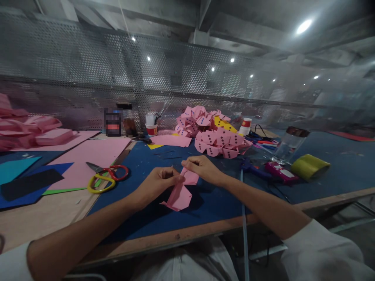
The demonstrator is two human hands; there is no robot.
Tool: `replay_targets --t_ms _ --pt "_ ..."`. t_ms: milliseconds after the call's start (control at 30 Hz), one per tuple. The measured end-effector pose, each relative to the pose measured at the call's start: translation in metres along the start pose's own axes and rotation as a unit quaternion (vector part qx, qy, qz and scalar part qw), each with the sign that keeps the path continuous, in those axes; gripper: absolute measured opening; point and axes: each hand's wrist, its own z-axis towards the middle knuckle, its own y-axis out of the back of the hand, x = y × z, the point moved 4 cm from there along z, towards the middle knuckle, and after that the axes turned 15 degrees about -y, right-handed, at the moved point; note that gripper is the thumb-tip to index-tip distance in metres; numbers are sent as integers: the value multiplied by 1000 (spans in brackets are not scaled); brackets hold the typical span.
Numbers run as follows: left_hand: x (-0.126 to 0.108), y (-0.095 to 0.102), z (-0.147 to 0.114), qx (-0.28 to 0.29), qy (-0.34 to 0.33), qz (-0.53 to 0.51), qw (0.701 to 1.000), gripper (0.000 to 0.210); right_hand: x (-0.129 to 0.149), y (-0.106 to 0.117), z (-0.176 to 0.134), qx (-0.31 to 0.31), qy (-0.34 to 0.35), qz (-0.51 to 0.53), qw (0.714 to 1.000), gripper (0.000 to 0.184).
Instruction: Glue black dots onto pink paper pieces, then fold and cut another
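A piece of folded pink paper [179, 197] is held between both hands, just above the blue work surface. My left hand [164, 180] pinches it near its middle, thumb and fingers pressed together. At its upper end my right hand [202, 168] grips the edge, with the fingertips partly hidden. The lower part of the paper spreads out toward me with bent, angled edges. Behind the hands sits a heap of folded pink paper pieces [221, 142] with dark dots. To the left lie scissors [101, 182] with one red and one yellow handle loop.
A glue gun [258, 171] with its cord, a magenta device [281, 173], a clear jar [288, 146] and a yellow-green roll [310, 167] stand on the right. Pink sheets [88, 160] and coloured paper lie left. A paper cup [151, 127] stands at the back before a mesh panel [164, 78].
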Motion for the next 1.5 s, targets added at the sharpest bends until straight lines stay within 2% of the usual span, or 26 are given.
replay_targets --t_ms 400,767,933,1133,1400,1500 --pt "-3 0 0 -8 -6 1 1000 37 -5 2 3 -35 12 -5 999 58" --pt "-4 1 2 -18 -12 0 1000 37 -11 3 6 -50 -18 35 998 62" --pt "-4 3 2 -15 -15 -2 1000 43 -10 7 6 -78 -21 26 996 61" --pt "-3 5 3 -18 -22 7 1000 45 -8 8 5 -77 8 3 997 59" --pt "-2 5 3 -11 -28 8 1000 45 -7 9 5 -87 -7 14 996 56" --pt "-2 4 3 -12 -26 16 999 43 -5 6 4 -49 -9 4 999 50"
